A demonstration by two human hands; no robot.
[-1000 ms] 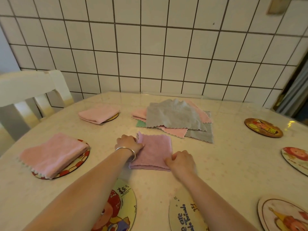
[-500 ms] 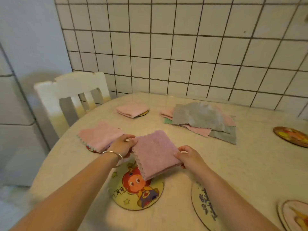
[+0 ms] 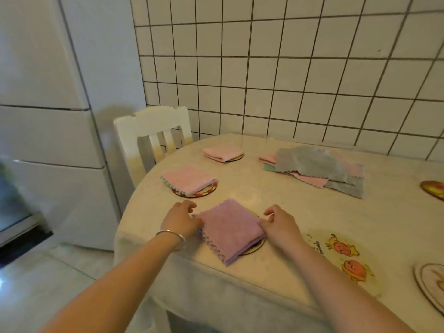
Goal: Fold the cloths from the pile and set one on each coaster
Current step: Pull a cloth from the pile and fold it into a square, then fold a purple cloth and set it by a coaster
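While both hands, left (image 3: 183, 221) and right (image 3: 278, 224), pinch the folded purple cloth (image 3: 229, 230), centre it over the coaster (image 3: 255, 248) beneath, then release.

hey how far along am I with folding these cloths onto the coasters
Two folded pink cloths already sit on coasters. Both hands, left hand and right hand, are settling a third, purple cloth onto its coaster. The pile and at least three bare coasters remain.

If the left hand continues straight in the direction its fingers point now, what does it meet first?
The left hand points rightward into the folded purple cloth, which its fingers already touch. Beyond that lies the right hand.
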